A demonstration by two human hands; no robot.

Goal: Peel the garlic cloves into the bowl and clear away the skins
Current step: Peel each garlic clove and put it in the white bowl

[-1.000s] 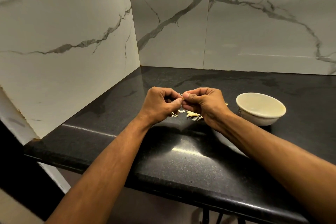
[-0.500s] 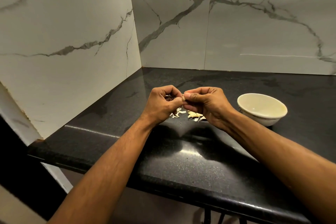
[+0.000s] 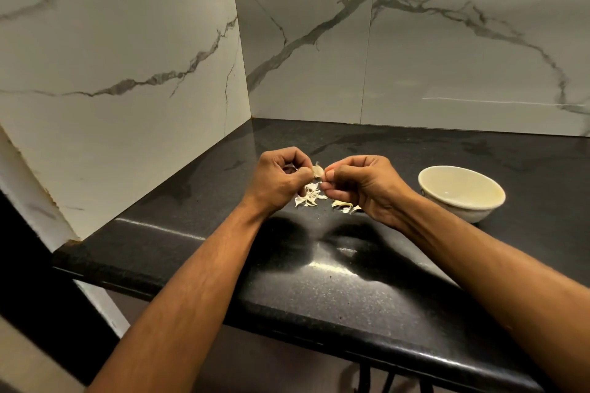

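Both hands hover over the pale papery skins [image 3: 308, 196], left of the cream ceramic bowl [image 3: 461, 191]: left hand [image 3: 277, 180] and right hand [image 3: 367, 185] pinch one small pale garlic clove [image 3: 318, 171] between fingertips, so loosened peel falls onto that pile.

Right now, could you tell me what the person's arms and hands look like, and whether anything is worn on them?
Both forearms are bare from the frame's lower edge to the wrists: no sleeves are in view. The left hand and right hand wear no gloves, and no watch, bracelet or ring shows on the sides facing the camera. The undersides are hidden.
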